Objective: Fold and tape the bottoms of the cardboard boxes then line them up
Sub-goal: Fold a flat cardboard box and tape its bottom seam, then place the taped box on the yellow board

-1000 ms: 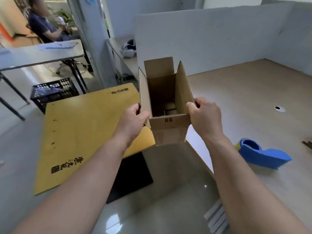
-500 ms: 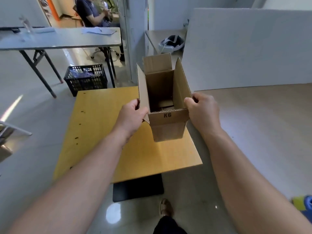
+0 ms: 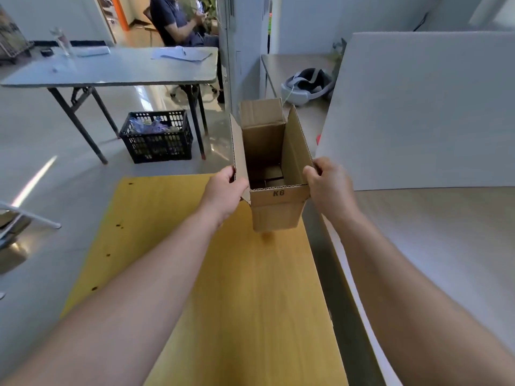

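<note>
A small brown cardboard box (image 3: 278, 210) marked "K6" is upright with its top flaps standing open, and folded bottom flaps show inside. My left hand (image 3: 225, 190) grips its left wall and my right hand (image 3: 328, 185) grips its right wall. The box hangs a little above the far right part of a yellow wooden board (image 3: 195, 260), with a small shadow under it. No tape is visible.
A pale wooden table (image 3: 446, 246) with a white partition panel (image 3: 418, 112) lies to the right. Beyond the board stand a black crate (image 3: 157, 137), a grey folding table (image 3: 111, 71) and a seated person (image 3: 178, 20). A headset (image 3: 306, 84) lies on a side counter.
My view and both hands have swung left, carrying the box from the pale table's edge over the yellow board. The blue tape dispenser has left the view.
</note>
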`<state>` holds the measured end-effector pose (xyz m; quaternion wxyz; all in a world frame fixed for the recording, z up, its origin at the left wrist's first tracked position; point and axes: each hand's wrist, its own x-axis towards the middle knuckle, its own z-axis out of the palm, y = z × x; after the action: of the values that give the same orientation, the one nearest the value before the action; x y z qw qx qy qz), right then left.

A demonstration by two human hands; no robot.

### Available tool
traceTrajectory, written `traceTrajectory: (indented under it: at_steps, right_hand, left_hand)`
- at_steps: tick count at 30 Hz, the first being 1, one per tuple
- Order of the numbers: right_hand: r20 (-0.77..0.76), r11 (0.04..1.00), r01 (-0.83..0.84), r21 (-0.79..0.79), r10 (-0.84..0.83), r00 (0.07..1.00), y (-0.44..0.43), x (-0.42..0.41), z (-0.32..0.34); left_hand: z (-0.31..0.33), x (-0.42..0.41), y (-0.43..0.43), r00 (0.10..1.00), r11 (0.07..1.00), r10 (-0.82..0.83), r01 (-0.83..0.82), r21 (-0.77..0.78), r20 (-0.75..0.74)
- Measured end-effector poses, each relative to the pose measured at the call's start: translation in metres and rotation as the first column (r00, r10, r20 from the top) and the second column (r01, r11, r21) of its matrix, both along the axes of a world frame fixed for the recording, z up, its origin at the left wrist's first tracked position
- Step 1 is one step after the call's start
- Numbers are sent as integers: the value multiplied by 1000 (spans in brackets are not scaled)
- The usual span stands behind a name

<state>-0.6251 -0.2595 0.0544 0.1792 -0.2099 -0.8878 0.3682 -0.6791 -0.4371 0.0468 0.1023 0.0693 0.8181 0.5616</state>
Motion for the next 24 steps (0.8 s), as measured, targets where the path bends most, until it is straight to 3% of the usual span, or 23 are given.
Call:
traceTrajectory:
  at_steps: [10,15,21,24]
  right_hand:
    - [127,996,74,41,-79,989,45,-75,-27]
    - [208,994,102,43,-109,972,68,-87,-37]
    - [199,993,108,53,-117,973,81,-95,-37]
    - [199,996,84,43,-91,976,82,-93,-36]
  left_hand:
    - [-22,-86,51,988,985,-99,115,-132,119]
    - [-30,-101,70,979,981,-129,149,-122,158]
    - [-35,-107,83,973,982,-133,155,-108,187]
    - [-34,-107,85,970,965,-165,197,-175,181]
